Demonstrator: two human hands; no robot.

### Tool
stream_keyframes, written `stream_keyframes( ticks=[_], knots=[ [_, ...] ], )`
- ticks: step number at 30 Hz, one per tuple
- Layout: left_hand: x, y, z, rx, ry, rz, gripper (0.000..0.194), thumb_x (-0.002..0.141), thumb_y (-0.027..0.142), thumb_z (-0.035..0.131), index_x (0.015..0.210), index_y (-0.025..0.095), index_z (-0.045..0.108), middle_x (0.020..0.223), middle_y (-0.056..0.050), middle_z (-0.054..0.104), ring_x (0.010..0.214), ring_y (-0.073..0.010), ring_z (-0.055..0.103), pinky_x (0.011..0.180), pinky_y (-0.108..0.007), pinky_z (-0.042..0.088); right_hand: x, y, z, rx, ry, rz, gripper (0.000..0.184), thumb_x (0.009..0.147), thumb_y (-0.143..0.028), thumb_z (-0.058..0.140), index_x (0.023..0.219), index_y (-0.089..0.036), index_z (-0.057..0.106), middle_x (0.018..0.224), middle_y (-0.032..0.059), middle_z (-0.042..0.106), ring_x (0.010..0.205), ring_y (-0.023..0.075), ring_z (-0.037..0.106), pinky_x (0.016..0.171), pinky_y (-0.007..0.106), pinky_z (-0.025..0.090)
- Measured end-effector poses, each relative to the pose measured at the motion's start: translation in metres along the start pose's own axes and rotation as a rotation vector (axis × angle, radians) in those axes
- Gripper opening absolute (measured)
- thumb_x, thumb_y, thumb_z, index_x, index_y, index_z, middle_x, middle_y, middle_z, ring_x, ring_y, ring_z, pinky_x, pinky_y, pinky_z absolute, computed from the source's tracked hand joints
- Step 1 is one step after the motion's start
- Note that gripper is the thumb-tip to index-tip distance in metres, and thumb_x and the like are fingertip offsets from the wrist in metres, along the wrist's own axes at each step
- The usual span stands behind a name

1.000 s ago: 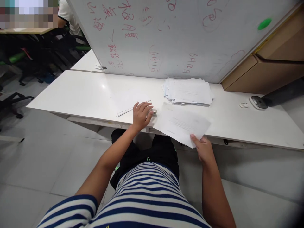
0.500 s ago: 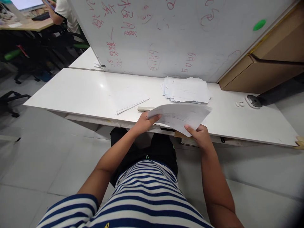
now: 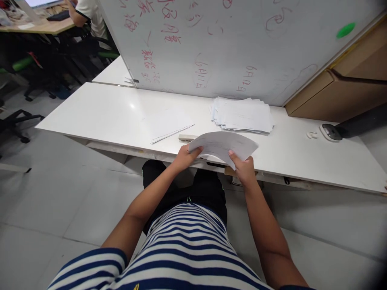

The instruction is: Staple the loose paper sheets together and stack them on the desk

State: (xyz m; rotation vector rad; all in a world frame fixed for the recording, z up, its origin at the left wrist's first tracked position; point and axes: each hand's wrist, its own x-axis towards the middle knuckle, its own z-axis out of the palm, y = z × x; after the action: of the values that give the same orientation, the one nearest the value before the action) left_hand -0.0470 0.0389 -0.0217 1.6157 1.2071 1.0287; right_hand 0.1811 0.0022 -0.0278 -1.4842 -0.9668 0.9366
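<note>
Printed paper sheets point(image 3: 222, 144) bend upward in an arch between my two hands, above the front edge of the white desk. My left hand point(image 3: 185, 157) pinches their left end, thumb on top. At the lower right end, my right hand point(image 3: 244, 167) grips them, thumb also on top. How many sheets there are I cannot tell. Just behind my left hand lies a pale stapler-like object point(image 3: 186, 137), partly hidden by the sheets. A larger, uneven stack of paper point(image 3: 243, 115) rests farther back. To the left is a thin pile of paper point(image 3: 169, 123).
A whiteboard point(image 3: 217, 52) with red writing stands along the back of the white desk point(image 3: 90, 108). Cardboard boxes point(image 3: 329, 94) are at the right, near a dark-and-white mouse-like object point(image 3: 331, 132). A person point(image 3: 92, 16) sits at another desk, far left.
My right hand has moved left, closer to my left hand, and the sheets now bow more strongly. The whole view has shifted slightly.
</note>
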Motion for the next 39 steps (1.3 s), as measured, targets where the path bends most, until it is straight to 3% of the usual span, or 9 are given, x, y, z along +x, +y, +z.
stream_keyframes(
  ticks=[5,10,13,16,20,23,28,39],
  knots=[
    [-0.003,-0.001,0.004,0.033,0.008,0.020,0.035,0.090,0.053,0.056,0.090,0.021,0.070,0.087,-0.003,0.073,0.083,-0.0237,0.068,0.071,-0.037,0.056,-0.007,0.008,0.002,-0.006,0.013,-0.025,0.051,0.072,-0.049,0.076,0.108,-0.014,0.068,0.116,0.0129,0.071,0.116,0.0292,0.063,0.106,0.045,0.046],
    [-0.004,0.016,-0.011,0.076,0.003,0.126,0.034,0.094,0.048,0.052,0.109,0.021,0.068,0.104,-0.005,0.074,0.090,-0.0193,0.068,0.078,-0.031,0.055,-0.015,0.009,-0.024,0.071,0.079,0.105,0.051,0.067,-0.045,0.083,0.104,-0.014,0.068,0.112,0.0135,0.073,0.114,0.0288,0.065,0.106,0.044,0.049],
    [0.009,0.024,-0.026,0.159,0.120,0.180,0.038,0.099,0.047,0.043,0.115,0.021,0.065,0.105,-0.006,0.074,0.087,-0.0164,0.067,0.076,-0.029,0.053,-0.019,0.012,-0.044,0.171,0.083,0.227,0.054,0.062,-0.040,0.087,0.106,-0.016,0.067,0.113,0.0122,0.073,0.115,0.0283,0.065,0.101,0.043,0.053],
    [0.037,0.021,-0.035,0.426,0.223,0.234,0.038,0.102,0.042,0.037,0.112,0.020,0.066,0.107,-0.008,0.073,0.097,-0.0199,0.065,0.085,-0.033,0.050,-0.022,0.019,-0.057,0.171,0.091,0.325,0.049,0.062,-0.037,0.087,0.103,-0.018,0.068,0.113,0.0124,0.073,0.112,0.0288,0.067,0.095,0.041,0.058],
    [0.080,0.005,-0.030,0.738,0.074,0.328,0.036,0.100,0.039,0.040,0.118,0.019,0.064,0.123,-0.011,0.067,0.119,-0.0274,0.057,0.100,-0.043,0.042,-0.023,0.025,-0.052,0.181,0.070,0.364,0.045,0.062,-0.031,0.087,0.101,-0.018,0.070,0.115,0.0114,0.073,0.112,0.0284,0.067,0.100,0.041,0.055],
    [0.098,-0.007,-0.022,0.825,-0.046,0.291,0.041,0.096,0.043,0.047,0.128,0.020,0.060,0.143,-0.013,0.054,0.135,-0.0332,0.043,0.107,-0.051,0.037,-0.024,0.023,-0.041,0.187,0.024,0.413,0.038,0.062,-0.027,0.087,0.096,-0.018,0.071,0.114,0.0108,0.074,0.109,0.0290,0.069,0.100,0.042,0.054],
    [0.096,-0.009,-0.021,0.839,-0.125,0.203,0.044,0.098,0.047,0.040,0.134,0.028,0.056,0.154,-0.007,0.041,0.140,-0.0309,0.037,0.106,-0.050,0.039,-0.027,0.018,-0.034,0.153,-0.094,0.493,0.038,0.068,-0.026,0.084,0.103,-0.017,0.071,0.122,0.0102,0.071,0.111,0.0256,0.069,0.100,0.038,0.054],
    [0.098,-0.007,-0.023,0.860,-0.202,0.205,0.042,0.097,0.051,0.042,0.129,0.031,0.061,0.153,-0.003,0.043,0.139,-0.0309,0.035,0.108,-0.049,0.038,-0.025,0.021,-0.040,0.161,-0.094,0.485,0.035,0.068,-0.025,0.084,0.100,-0.019,0.071,0.120,0.0080,0.072,0.111,0.0242,0.069,0.097,0.033,0.057]
  ],
)
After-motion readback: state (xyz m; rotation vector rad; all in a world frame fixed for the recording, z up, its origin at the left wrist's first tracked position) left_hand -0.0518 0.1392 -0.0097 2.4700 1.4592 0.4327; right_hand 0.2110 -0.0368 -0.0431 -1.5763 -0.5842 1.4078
